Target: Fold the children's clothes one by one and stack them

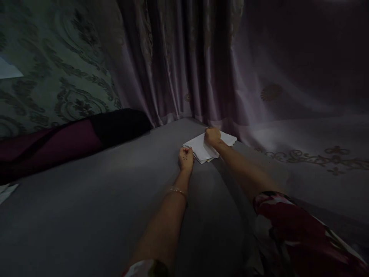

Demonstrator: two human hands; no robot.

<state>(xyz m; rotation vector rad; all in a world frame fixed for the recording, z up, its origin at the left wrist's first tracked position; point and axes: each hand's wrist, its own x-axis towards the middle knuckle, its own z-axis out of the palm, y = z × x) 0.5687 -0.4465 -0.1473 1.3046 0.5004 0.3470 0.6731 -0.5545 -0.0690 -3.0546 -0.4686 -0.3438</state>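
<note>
A folded white sheet (200,148), cloth or paper I cannot tell, lies flat on the grey bed-like surface, with layered edges showing at its near side. My left hand (186,158) is closed at the sheet's left corner, its fingers curled against the edge. Over the middle of the sheet rests my right hand (212,135), closed in a fist. What its fingers hold, if anything, is hidden by the hand and the dim light.
Behind the sheet hang mauve curtains (196,69), reaching the grey surface (100,207). A long maroon and black bundle (121,127) lies along the patterned wall (72,73) at left. Pale fabric with embroidery (334,154) spreads at right. A white item (7,192) sits at the left edge.
</note>
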